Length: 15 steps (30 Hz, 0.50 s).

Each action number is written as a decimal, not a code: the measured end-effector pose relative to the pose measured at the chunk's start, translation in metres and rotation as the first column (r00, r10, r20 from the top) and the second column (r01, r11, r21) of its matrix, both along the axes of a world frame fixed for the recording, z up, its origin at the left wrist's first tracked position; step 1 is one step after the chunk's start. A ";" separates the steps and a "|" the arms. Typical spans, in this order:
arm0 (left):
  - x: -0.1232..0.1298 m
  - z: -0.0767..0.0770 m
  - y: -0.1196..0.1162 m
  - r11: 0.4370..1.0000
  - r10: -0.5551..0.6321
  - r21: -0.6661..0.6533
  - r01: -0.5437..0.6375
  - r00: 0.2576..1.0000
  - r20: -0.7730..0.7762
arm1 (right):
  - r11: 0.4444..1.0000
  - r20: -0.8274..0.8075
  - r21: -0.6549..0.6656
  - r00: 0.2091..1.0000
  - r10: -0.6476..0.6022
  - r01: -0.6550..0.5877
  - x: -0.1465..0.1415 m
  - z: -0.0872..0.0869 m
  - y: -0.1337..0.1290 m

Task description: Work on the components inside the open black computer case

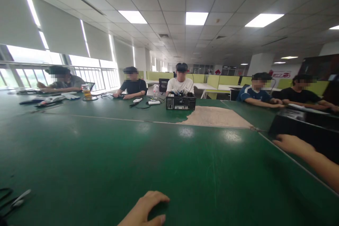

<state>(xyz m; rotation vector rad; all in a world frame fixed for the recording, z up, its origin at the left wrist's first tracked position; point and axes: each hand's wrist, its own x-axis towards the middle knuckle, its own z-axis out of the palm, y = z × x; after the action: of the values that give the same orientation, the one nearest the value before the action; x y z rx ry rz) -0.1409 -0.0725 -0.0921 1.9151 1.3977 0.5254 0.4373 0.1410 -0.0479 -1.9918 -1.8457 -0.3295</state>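
My left hand (147, 206) is at the bottom middle, low over the green tabletop (169, 162). Its fingers bend loosely, the thumb stands apart from them, and nothing is in it. At the right, my right hand (296, 145) reaches out to a black computer case (312, 127). The fingers curl at the case's near left corner, and their tips are partly hidden. The case lies partly beyond the right edge of the view, its metal inside showing at the top.
Across the table, a person (180, 84) sits behind another opened computer case (180, 102). More people sit left and right. A drink container (87, 93), a bottle (155, 91), power strips (153, 102) and cables lie at the far side. Black cables (10, 201) lie lower left. The tabletop has a torn tan patch (219, 116).
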 end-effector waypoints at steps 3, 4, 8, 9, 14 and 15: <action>0.016 -0.003 0.015 1.000 0.018 -0.009 -0.017 0.998 0.053 | 0.969 -0.066 -0.163 0.982 0.177 -0.186 -0.082 -0.021 0.002; 0.023 -0.006 0.021 1.000 0.003 -0.008 -0.003 0.997 0.071 | 0.949 -0.113 -0.196 0.967 0.230 -0.249 -0.112 -0.032 -0.005; 0.042 -0.022 0.046 1.000 -0.021 -0.012 0.022 0.997 0.078 | 0.845 -0.550 -0.250 0.787 0.278 -0.473 -0.218 -0.077 -0.061; 0.044 -0.027 0.050 1.000 -0.014 -0.015 0.015 0.998 0.067 | 0.839 -0.596 -0.224 0.751 0.284 -0.496 -0.237 -0.085 -0.076; 0.044 -0.038 0.060 0.999 -0.011 -0.029 0.013 0.998 0.067 | 0.805 -0.701 -0.142 0.633 0.329 -0.575 -0.279 -0.111 -0.123; 0.043 -0.038 0.060 0.999 -0.018 -0.029 0.020 0.997 0.076 | 0.800 -0.726 -0.138 0.609 0.320 -0.584 -0.280 -0.113 -0.128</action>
<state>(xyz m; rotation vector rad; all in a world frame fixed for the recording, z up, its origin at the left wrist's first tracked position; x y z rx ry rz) -0.0978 -0.0128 -0.1302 1.8642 1.3306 0.5596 0.1574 0.0129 -0.1608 -1.4118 -1.8794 0.8596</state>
